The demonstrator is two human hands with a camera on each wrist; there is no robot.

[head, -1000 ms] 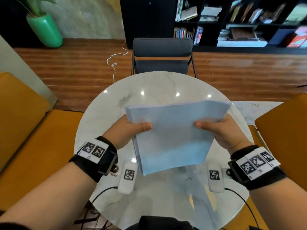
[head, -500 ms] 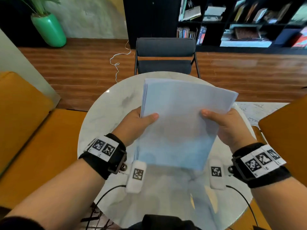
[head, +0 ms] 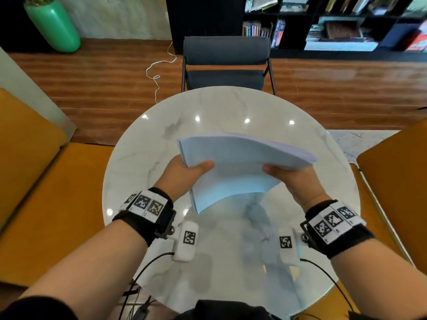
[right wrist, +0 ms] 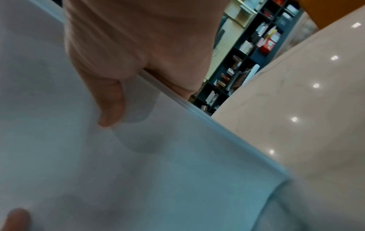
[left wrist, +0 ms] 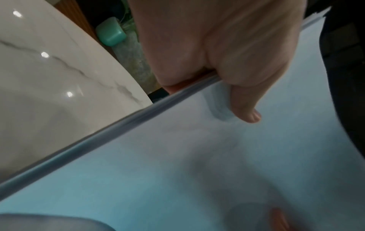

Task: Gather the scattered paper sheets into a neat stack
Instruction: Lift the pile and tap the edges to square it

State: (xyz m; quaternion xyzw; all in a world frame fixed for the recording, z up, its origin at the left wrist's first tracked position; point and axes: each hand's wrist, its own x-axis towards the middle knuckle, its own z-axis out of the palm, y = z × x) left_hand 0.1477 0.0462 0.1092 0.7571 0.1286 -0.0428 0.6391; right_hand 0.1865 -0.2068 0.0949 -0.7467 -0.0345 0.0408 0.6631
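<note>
A stack of pale blue-white paper sheets (head: 235, 167) is held up over the round marble table (head: 208, 112), bowed and tilted with its far edge fanned. My left hand (head: 184, 174) grips the stack's left edge, thumb on top and fingers hidden beneath. My right hand (head: 293, 179) grips the right edge the same way. In the left wrist view the thumb of my left hand (left wrist: 242, 106) presses on the paper (left wrist: 197, 164). The right wrist view shows the right hand (right wrist: 110, 109) pinching the stack (right wrist: 158, 164) at its edge.
A dark grey chair (head: 226, 63) stands at the table's far side. Orange seats (head: 41, 192) flank the table left and right (head: 397, 181). A green vase (head: 54, 26) and a white cord (head: 159, 68) are on the wooden floor. Bookshelves (head: 335, 21) line the back.
The stack was raised upright half a second ago and has now come down lower and flatter, bending between both hands. Both hands keep their grip on its edges.
</note>
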